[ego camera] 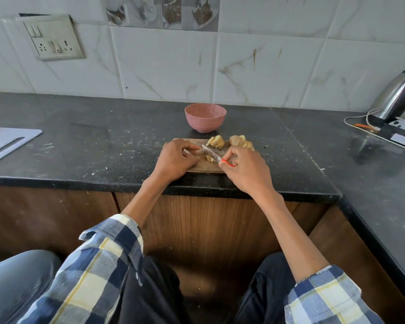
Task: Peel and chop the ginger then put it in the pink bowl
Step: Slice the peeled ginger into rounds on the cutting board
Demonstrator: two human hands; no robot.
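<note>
A small wooden cutting board [205,169] lies near the counter's front edge. Two peeled, sliced ginger pieces sit at its far side, one [216,141] in the middle and one [240,141] to the right. Small chopped bits [209,158] lie under the blade. My right hand [244,170] grips a red-handled knife [212,154], its blade pointing left across the board. My left hand [177,160] rests on the board's left end with curled fingers by the blade tip; whether they pinch ginger is hidden. The pink bowl [205,117] stands just behind the board and looks empty.
A white plastic cutting board [7,142] with a ginger scrap lies at the far left. A steel kettle [399,97] with its base and cord stands at the right on the side counter. Tiled wall with a socket plate [53,37] runs behind.
</note>
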